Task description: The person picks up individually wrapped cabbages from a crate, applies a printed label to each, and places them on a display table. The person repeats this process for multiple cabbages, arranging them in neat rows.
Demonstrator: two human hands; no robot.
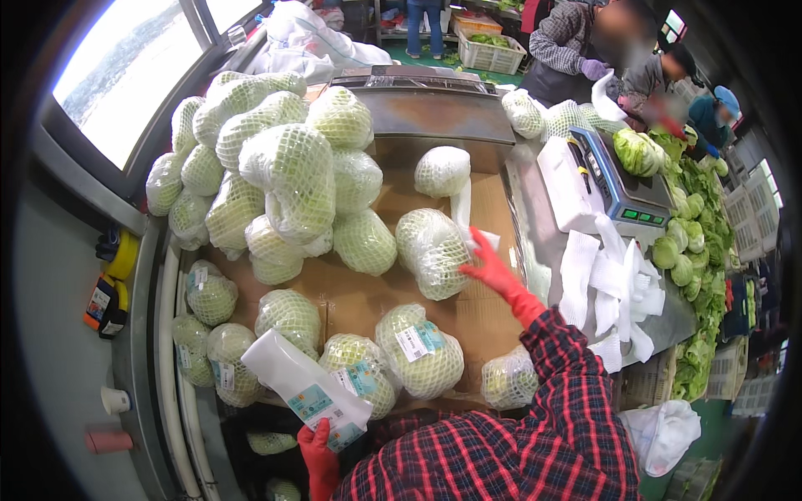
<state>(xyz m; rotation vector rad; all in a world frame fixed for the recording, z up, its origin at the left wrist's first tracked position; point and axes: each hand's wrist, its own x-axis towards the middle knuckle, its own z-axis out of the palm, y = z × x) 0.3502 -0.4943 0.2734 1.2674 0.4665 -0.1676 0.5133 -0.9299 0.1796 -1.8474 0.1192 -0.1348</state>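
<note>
In a red rubber glove, my left hand (321,448) grips the lower end of a white backing strip (291,369) that carries printed stickers. My right hand (492,260), gloved in red too, has its fingers spread at the right side of a wrapped cabbage in foam netting (432,250); whether it presses on it I cannot tell. Behind lies another netted cabbage (442,172) with a loose white net tail. Near me, a netted cabbage (416,360) and a neighbouring netted cabbage (360,372) bear printed labels.
Netted cabbages (288,181) are piled at the left of the cardboard-covered table (351,307). To the right are loose foam net sleeves (604,275), a digital scale (633,194) with a cabbage on it, and heaped leaves (708,250). Co-workers (564,50) stand at the back right.
</note>
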